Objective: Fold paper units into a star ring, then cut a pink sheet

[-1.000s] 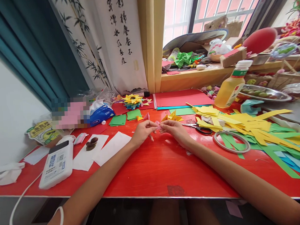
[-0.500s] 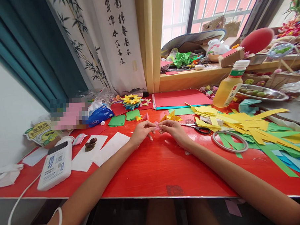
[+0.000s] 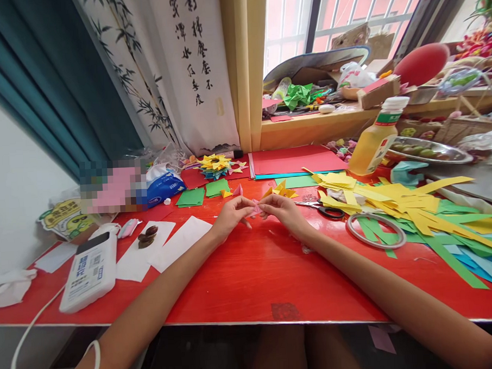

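Note:
Between my two hands, above the red table [image 3: 218, 294], is a small piece of folded pink paper [image 3: 255, 207]. My left hand [image 3: 233, 216] pinches its left side with thumb and forefinger. On the other side my right hand [image 3: 283, 211] is closed on it the same way. The fingertips hide much of the paper. Just beyond the hands lie yellow folded paper pieces [image 3: 285, 190] and another pink folded piece [image 3: 238, 190]. Black-handled scissors [image 3: 331, 212] rest to the right of my right hand.
Yellow paper strips [image 3: 385, 200], green strips and a roll of tape [image 3: 401, 237] spread over the right side, by a bottle of yellow liquid [image 3: 377, 140]. Green squares [image 3: 190, 197] and red sheets [image 3: 297, 160] lie behind. At left are a white power bank [image 3: 90, 275] and white papers [image 3: 183, 244].
Both hands keep their pinch on the pink paper with almost no movement. The whole view has shifted very slightly.

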`<action>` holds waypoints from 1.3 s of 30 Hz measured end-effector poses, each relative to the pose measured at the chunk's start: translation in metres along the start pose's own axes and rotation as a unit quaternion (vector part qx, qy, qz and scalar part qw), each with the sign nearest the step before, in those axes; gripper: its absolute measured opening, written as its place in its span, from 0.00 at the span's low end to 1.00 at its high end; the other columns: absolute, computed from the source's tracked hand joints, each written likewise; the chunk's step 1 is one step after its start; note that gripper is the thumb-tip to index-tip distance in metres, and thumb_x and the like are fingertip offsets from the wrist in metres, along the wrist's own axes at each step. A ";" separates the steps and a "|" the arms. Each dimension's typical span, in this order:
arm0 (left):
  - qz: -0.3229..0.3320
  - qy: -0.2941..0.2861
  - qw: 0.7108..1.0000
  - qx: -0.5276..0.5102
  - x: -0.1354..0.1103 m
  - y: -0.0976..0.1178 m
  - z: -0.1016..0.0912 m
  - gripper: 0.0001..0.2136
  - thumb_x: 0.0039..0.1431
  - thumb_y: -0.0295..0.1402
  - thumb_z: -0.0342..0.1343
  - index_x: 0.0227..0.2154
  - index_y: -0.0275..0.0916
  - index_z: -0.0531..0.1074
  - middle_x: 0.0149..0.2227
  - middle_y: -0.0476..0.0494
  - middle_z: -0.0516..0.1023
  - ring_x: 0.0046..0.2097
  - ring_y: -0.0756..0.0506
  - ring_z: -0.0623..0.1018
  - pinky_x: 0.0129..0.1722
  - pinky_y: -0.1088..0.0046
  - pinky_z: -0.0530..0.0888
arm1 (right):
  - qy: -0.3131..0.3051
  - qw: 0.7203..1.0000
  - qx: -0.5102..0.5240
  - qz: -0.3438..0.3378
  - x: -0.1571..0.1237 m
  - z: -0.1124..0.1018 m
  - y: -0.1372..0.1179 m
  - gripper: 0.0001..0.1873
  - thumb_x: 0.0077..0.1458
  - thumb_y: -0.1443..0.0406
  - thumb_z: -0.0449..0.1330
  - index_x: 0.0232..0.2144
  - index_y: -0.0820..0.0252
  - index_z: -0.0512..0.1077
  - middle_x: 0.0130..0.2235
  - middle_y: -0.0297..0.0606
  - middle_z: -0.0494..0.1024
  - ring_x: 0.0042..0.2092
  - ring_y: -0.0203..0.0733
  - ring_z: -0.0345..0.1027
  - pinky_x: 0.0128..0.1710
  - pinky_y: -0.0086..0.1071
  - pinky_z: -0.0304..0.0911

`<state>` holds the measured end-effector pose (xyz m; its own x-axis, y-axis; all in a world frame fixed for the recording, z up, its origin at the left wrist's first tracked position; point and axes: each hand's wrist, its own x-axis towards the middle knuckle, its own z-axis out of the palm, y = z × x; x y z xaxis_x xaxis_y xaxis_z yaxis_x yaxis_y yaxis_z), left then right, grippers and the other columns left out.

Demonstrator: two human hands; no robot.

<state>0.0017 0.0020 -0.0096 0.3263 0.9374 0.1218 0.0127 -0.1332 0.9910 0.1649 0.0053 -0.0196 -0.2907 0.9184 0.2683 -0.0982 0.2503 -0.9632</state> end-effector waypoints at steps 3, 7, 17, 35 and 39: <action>-0.004 0.006 1.000 -0.007 0.000 0.001 0.000 0.09 0.49 0.34 0.54 0.32 0.34 0.67 0.34 0.45 0.70 0.30 0.51 0.72 0.19 0.78 0.72 | -0.006 1.000 0.008 0.001 0.001 -0.001 0.001 0.07 0.45 0.63 0.59 0.26 0.63 0.69 0.26 0.34 0.71 0.27 0.32 0.65 0.31 0.29 0.63; -0.003 0.008 1.000 -0.001 0.001 0.000 0.000 0.09 0.47 0.34 0.55 0.29 0.33 0.67 0.31 0.46 0.70 0.31 0.50 0.72 0.19 0.78 0.72 | -0.002 1.000 0.014 0.012 0.001 -0.001 0.002 0.08 0.45 0.63 0.60 0.27 0.64 0.69 0.27 0.34 0.71 0.28 0.32 0.66 0.32 0.30 0.63; 0.010 0.007 1.000 -0.002 0.000 -0.001 0.000 0.10 0.46 0.35 0.57 0.27 0.32 0.67 0.30 0.46 0.71 0.31 0.50 0.72 0.21 0.77 0.73 | -0.003 1.000 -0.007 0.000 0.001 0.000 -0.001 0.09 0.44 0.62 0.60 0.27 0.63 0.69 0.25 0.33 0.71 0.27 0.32 0.65 0.30 0.30 0.63; 0.011 0.026 0.999 -0.018 0.000 0.001 0.003 0.10 0.44 0.33 0.59 0.27 0.31 0.68 0.28 0.48 0.72 0.29 0.52 0.73 0.31 0.72 0.75 | -0.013 0.999 -0.038 -0.021 0.001 -0.002 -0.001 0.10 0.46 0.60 0.59 0.28 0.63 0.69 0.24 0.33 0.71 0.27 0.34 0.65 0.30 0.30 0.61; 0.024 0.035 0.999 -0.013 0.000 0.001 0.005 0.10 0.44 0.32 0.59 0.26 0.32 0.65 0.28 0.49 0.70 0.29 0.52 0.72 0.30 0.71 0.75 | -0.012 0.999 -0.045 -0.022 0.000 -0.001 0.000 0.09 0.47 0.61 0.58 0.28 0.63 0.68 0.24 0.33 0.71 0.27 0.34 0.65 0.31 0.30 0.61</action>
<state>0.0064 0.0005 -0.0093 0.2599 0.9501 0.1728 -0.0256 -0.1721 0.9847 0.1658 0.0060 -0.0194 -0.3103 0.8989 0.3093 -0.0256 0.3173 -0.9480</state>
